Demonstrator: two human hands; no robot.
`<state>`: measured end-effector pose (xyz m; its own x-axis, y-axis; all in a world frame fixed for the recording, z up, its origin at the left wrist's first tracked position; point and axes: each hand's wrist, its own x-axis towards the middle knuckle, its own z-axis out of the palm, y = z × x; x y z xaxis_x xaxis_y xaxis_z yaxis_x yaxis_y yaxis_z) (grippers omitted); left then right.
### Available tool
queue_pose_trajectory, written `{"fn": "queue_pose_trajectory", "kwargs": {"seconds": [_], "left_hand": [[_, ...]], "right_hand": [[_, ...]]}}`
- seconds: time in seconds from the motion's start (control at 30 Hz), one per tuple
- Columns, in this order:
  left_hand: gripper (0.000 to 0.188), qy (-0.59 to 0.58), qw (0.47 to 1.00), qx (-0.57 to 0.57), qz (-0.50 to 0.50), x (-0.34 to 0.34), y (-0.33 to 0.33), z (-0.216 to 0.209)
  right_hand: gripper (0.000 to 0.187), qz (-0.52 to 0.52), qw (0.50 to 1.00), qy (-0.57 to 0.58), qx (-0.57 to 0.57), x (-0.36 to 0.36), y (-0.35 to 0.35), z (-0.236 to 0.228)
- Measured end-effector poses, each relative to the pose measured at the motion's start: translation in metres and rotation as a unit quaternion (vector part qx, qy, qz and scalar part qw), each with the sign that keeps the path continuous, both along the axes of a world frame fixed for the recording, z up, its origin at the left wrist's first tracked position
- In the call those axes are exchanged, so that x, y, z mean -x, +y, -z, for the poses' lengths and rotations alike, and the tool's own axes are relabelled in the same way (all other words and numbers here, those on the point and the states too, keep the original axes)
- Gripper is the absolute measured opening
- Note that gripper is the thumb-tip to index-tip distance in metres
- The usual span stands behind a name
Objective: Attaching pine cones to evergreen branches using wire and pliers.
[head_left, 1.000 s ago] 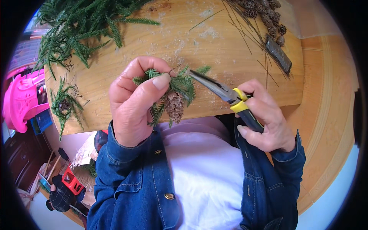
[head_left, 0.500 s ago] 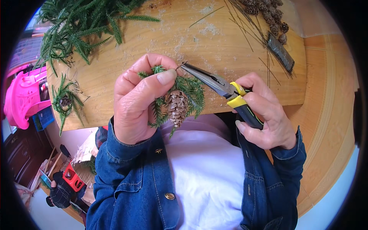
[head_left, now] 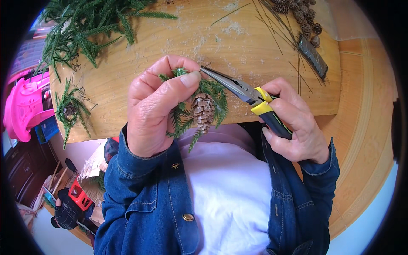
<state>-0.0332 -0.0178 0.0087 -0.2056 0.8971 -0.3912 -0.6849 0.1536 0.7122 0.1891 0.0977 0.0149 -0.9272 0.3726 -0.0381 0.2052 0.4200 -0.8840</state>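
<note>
My left hand (head_left: 157, 106) grips a small bundle of green fir sprigs (head_left: 212, 95) with a brown pine cone (head_left: 203, 111) hanging from it, just above the near edge of the wooden table (head_left: 170, 46). My right hand (head_left: 297, 125) holds long-nose pliers (head_left: 238, 87) by their yellow and black handles. The plier tips reach the top of the bundle, right beside my left thumb. Whether the jaws pinch anything is too small to tell.
A pile of green branches (head_left: 89, 29) lies at the table's far left. A small finished sprig with a cone (head_left: 70, 110) rests at the left edge. Several pine cones (head_left: 297, 17), long needles and a dark flat tool (head_left: 313, 55) lie at the far right. A pink plastic object (head_left: 23, 108) stands left.
The pliers have swung left, from beside the bundle to its top by my thumb. My left hand has shifted slightly up and turned the bundle so the cone hangs clear.
</note>
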Motion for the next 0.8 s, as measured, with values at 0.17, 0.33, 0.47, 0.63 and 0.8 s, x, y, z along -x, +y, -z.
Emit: {"fn": "queue_pose_trajectory", "kwargs": {"seconds": [0.17, 0.33, 0.47, 0.63, 0.8], "left_hand": [[0.014, 0.107, 0.991, 0.026, -0.072, -0.015, 0.002, -0.003], [0.015, 0.318, 0.947, -0.016, -0.034, -0.015, -0.004, -0.001], [0.013, 0.297, 0.955, 0.015, -0.013, -0.01, -0.004, -0.002], [0.012, 0.27, 0.963, 0.023, 0.003, -0.005, 0.006, 0.002], [0.01, 0.093, 0.995, 0.006, -0.016, 0.004, 0.001, 0.006]], "right_hand": [[0.034, 0.008, 1.0, 0.018, -0.005, 0.001, -0.002, 0.003], [0.033, 0.016, 1.0, 0.011, -0.004, 0.002, -0.005, 0.003], [0.029, 0.028, 0.994, -0.022, -0.1, 0.005, -0.012, -0.003], [0.025, 0.05, 0.923, -0.085, -0.372, 0.01, -0.026, -0.004], [0.026, 0.024, 0.937, -0.065, -0.344, 0.015, -0.02, -0.009]]}}
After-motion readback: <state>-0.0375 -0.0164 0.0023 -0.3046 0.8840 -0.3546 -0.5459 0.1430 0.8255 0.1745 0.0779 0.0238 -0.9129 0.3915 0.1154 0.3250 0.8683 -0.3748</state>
